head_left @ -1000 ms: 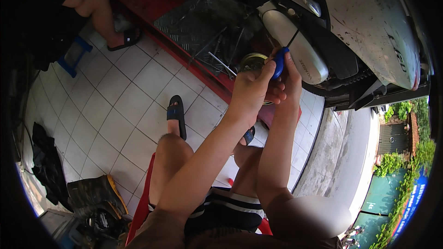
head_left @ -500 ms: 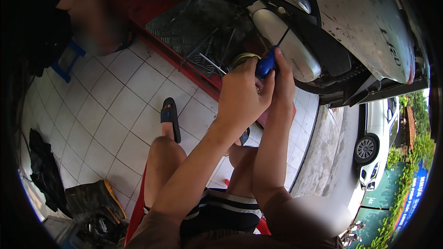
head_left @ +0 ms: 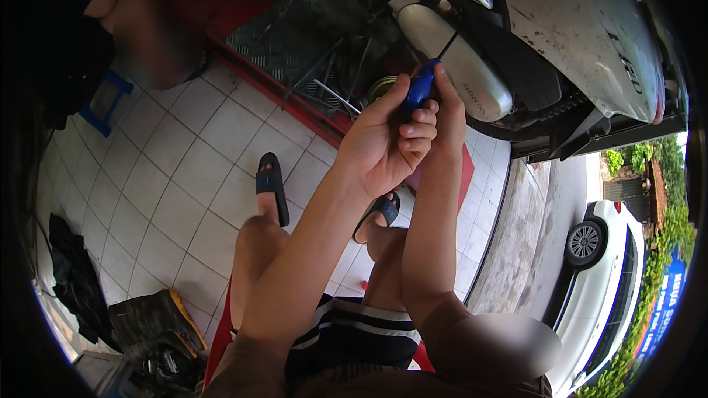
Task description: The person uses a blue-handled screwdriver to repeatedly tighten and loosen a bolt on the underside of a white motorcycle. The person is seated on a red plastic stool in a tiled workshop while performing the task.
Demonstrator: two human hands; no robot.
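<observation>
Both my hands are raised together in front of the motorbike's silver cover (head_left: 450, 55). A screwdriver points up and to the right, with a blue handle (head_left: 420, 91) and a thin dark shaft. My left hand (head_left: 383, 133) is closed round the lower handle, its thumb on one side and its curled fingers on the other. My right hand (head_left: 448, 110) is closed at the upper handle, with a fingertip near where the shaft begins. Part of its grip is hidden behind the handle and my left hand. The shaft's tip overlaps the silver cover; contact cannot be judged.
The motorbike's scuffed silver body panel (head_left: 582, 29) fills the upper right. Below it runs a red-edged lift platform (head_left: 295, 114) with a treaded plate. A person's blurred limb and a blue stool (head_left: 107, 103) are at upper left. A white car (head_left: 608, 280) stands outside.
My left hand has turned on the screwdriver handle, now showing its palm side and curled fingers instead of its back. The screwdriver has shifted slightly up and left. The car outside has moved along.
</observation>
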